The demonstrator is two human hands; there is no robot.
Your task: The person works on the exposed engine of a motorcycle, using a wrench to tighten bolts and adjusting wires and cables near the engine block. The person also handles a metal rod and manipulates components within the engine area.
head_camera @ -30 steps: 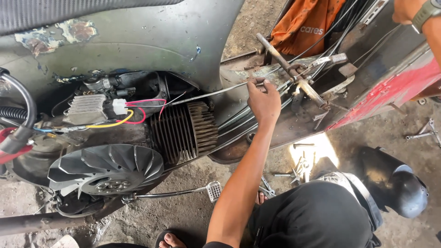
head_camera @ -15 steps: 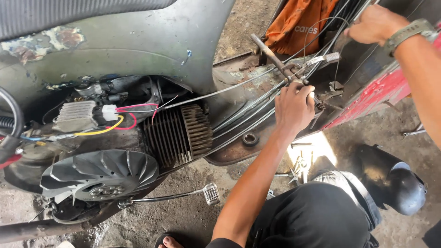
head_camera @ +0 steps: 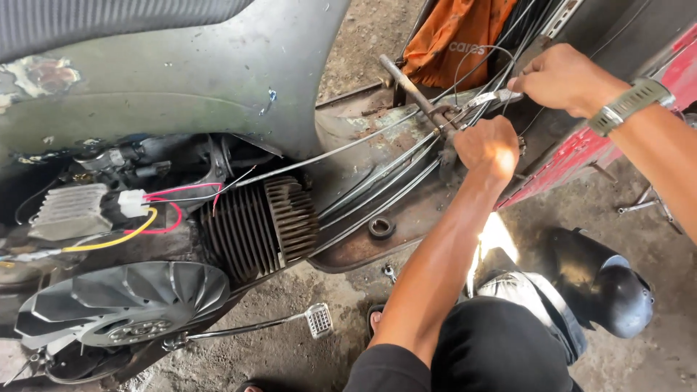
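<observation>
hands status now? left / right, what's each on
Left hand: closed in a fist around the cable bundle by the rusty lever.
Right hand: closed, fingers pinching a metal tool.

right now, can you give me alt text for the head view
Two bare hands work on a bundle of cables on a scooter's rusty floor: the left hand is fisted around them by a rusty lever, and the right hand pinches a metal cable end. The finned engine cylinder lies exposed at left.
</observation>
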